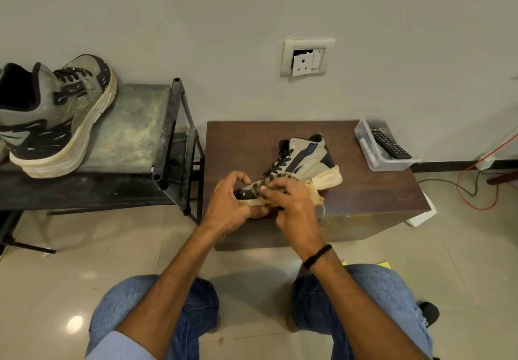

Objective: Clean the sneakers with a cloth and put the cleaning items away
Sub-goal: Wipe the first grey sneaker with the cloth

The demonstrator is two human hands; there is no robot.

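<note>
Slip risk while you scrub
The fingers of your left hand (229, 205) curl round the toe of the beige-and-black lace-up sneaker (311, 157) on the dark brown wooden counter (364, 191); your right hand (291, 205) grips the striped frayed cloth (279, 177) against its forefoot. Rub hard and the shoe may skid off the near edge, or loose threads may snag the laces

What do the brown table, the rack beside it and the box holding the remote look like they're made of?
Table: probably wood or wood-look laminate, dark brown and matte, with faint grain streaks. Rack: metal, with dark painted tubes that have open ends; its shelf is scuffed and blotchy. Box: clear plastic, slightly glossy; its contents show through the wall.
</note>
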